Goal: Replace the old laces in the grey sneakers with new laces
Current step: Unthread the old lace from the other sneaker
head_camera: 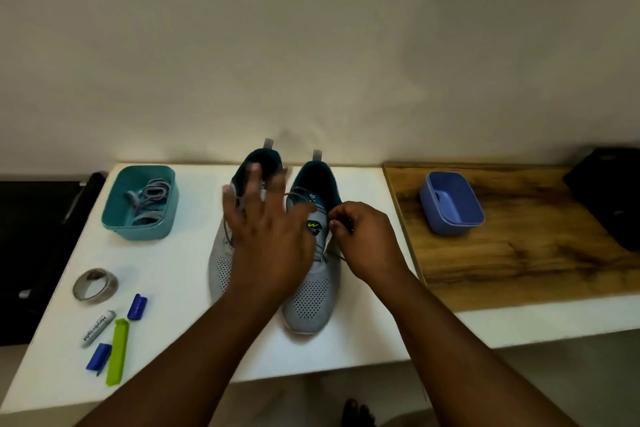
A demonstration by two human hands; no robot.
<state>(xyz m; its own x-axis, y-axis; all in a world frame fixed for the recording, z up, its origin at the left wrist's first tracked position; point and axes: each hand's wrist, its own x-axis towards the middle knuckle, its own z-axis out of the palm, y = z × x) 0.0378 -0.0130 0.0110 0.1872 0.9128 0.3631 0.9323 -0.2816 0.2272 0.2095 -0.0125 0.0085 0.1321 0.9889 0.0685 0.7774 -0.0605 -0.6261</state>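
Grey perforated sneakers (310, 291), teal-lined

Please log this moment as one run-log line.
left hand: open over left sneaker | right hand: pinches lace end at right sneaker | teal tub: laces

Right hand (363, 236) seemingly pinches sneaker (311, 270) lace (320, 246).
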